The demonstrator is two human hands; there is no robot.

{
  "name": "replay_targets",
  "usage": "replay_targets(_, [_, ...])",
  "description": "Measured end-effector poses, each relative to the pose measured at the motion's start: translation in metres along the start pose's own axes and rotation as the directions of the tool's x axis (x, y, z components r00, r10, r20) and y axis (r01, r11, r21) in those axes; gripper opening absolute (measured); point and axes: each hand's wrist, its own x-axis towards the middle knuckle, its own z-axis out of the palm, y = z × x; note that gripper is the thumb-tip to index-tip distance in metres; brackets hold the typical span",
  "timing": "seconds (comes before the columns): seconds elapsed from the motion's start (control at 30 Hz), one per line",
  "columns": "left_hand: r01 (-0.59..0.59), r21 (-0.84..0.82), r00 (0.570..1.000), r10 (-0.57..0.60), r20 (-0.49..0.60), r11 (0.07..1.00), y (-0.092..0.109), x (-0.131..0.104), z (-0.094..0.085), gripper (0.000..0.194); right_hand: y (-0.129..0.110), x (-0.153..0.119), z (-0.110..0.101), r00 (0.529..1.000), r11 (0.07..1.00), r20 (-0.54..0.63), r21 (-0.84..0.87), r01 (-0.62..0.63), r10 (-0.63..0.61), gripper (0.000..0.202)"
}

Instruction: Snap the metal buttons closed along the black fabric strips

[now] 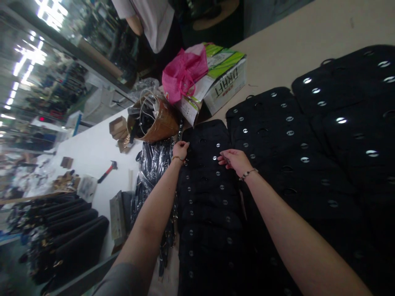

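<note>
My left hand (180, 151) is at the left edge of a row of overlapping black fabric pieces (203, 130), its thumb and fingertips pinched together. What it holds, if anything, is too small to make out. Over the right side of the same row, my right hand (237, 160) has its fingers curled together around something small and greyish that I cannot identify. Beside its fingertips is a shiny silver disc (215, 158) set in the fabric. More round discs run down both sides of the row.
Further rows of black pieces (271, 111) lie to the right. Beyond are a printed carton (226, 84), a pink bag (182, 76) and a brown bucket (163, 123). Plastic-wrapped black straps (151, 172), a hammer (108, 171) and small boxes (117, 127) lie left. A person (154, 24) stands behind.
</note>
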Motion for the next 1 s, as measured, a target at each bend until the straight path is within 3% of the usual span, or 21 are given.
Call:
replay_targets(0.13, [-0.019,-0.067,1.000,0.020,0.017,0.998,0.002,0.002,-0.001,0.017,-0.001,0.000,0.000,1.000,1.000,0.003,-0.009,0.001,0.000,0.017])
replay_targets(0.53, [0.139,-0.313,0.973,-0.072,0.218,0.939,-0.008,0.017,-0.008,0.016,0.001,0.002,0.000,1.000,1.000,0.005,-0.012,-0.003,0.003,0.014])
replay_targets(0.83, [0.213,-0.290,0.977,-0.196,0.086,0.933,-0.001,0.017,0.000,0.007,-0.001,0.000,0.000,1.000,1.000,0.000,-0.009,-0.005,0.005,0.015])
replay_targets(1.0, [0.192,-0.319,0.979,-0.158,0.130,0.928,-0.005,0.020,0.000,0.011,0.000,0.000,0.001,1.000,1.000,-0.005,-0.016,-0.009,0.008,0.015])
